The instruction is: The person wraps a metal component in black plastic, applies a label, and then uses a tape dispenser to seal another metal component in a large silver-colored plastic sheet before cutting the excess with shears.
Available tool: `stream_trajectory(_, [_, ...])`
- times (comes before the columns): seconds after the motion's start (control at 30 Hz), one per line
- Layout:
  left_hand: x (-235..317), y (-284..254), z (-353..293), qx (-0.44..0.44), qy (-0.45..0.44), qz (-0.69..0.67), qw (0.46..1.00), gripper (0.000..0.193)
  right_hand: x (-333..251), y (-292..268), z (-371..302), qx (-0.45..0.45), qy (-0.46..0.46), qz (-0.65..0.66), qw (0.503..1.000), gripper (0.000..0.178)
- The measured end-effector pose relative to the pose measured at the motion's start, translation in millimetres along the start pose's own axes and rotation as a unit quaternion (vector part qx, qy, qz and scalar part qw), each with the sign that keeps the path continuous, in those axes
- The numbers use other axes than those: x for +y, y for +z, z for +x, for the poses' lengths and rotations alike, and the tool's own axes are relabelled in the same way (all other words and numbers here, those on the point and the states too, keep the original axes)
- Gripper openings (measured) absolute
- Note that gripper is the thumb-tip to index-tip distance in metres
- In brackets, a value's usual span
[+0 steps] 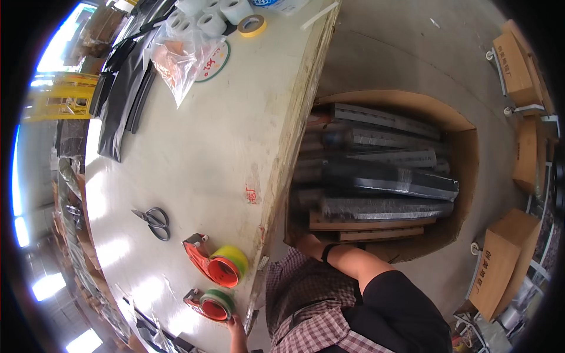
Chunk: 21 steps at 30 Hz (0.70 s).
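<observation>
A red tape dispenser with a green roll [210, 303] lies at the desk's [194, 159] near edge; the left hand [236, 327] touches it, fingers resting narrow against its side. The right hand [305, 240] reaches into a brown cardboard box of dark wrapped bars [382, 176] beside the desk's right edge; its fingers are hidden. A second red dispenser with a yellow roll [218, 262] sits just beyond the first, black scissors [154, 221] farther in.

left hand [236, 327] resting at the table [194, 147] edge, touching the nearer red tape dispenser [210, 303] (green roll on it). right hand [304, 240] down in the cardboard box [465, 153], on the wrapped dark bundles [376, 176]. scissors [154, 222] lying apart, further along.
</observation>
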<state>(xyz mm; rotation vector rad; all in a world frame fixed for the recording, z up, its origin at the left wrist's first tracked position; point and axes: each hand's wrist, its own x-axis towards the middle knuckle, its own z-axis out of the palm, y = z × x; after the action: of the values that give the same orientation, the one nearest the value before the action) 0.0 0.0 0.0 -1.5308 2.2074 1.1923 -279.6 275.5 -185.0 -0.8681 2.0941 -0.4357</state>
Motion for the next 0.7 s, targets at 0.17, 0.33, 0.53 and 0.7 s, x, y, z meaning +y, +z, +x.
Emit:
stream_trajectory(0.17, [65, 5, -27, 0.074, 0.055, 0.02, 0.996, 0.04, -8, -52, -15, -0.092, -0.051, -0.024, 0.994, 0.049])
stream_trajectory(0.33, [43, 4, -15, 0.051, 0.088, -0.049, 0.994, 0.052, 10, -141, -34, 0.004, 0.03, 0.19, 0.981, 0.032])
stream_trajectory(0.53, [128, 22, -29, 0.007, 0.08, -0.204, 0.976, 0.073, 158, -197, -86, 0.264, 0.244, -0.118, 0.926, 0.09])
stream_trajectory(0.7, [114, 39, -14, 0.103, 0.127, -0.09, 0.982, 0.082, 195, -207, -101, 0.105, 0.255, -0.144, 0.95, 0.107])
